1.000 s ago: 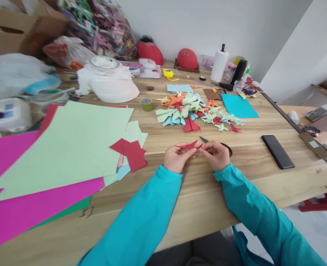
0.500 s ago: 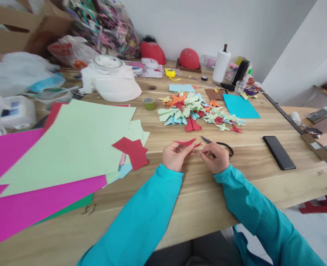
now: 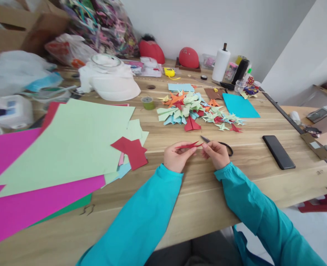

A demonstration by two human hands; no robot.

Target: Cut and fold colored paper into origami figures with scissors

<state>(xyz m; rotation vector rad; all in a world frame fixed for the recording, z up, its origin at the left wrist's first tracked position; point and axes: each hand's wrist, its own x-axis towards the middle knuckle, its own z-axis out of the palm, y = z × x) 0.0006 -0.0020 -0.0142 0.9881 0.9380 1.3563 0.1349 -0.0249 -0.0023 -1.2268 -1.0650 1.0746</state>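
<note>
My left hand (image 3: 175,157) is closed on a piece of folded red paper (image 3: 186,146), thin and pointed, held just above the table. The fingers of my right hand (image 3: 216,153) pinch the pointed right end of the same paper. Partly behind my right hand lie scissors (image 3: 205,139) with black handles, flat on the wood. Beyond both hands is a pile of folded paper pieces (image 3: 191,101) in green, blue, orange and red. A red paper plane (image 3: 192,124) sits at its near edge.
Large sheets of light green paper (image 3: 88,136) and magenta paper (image 3: 55,199) cover the left side, with red paper scraps (image 3: 135,153) beside them. A phone (image 3: 278,152) lies at right. Farther back are a teal sheet (image 3: 240,105), a white cap (image 3: 116,87) and a yellow tape measure (image 3: 169,72).
My right hand has moved slightly left and taken hold of the red paper's tip, which it was apart from before. The paper is now flatter in my left hand.
</note>
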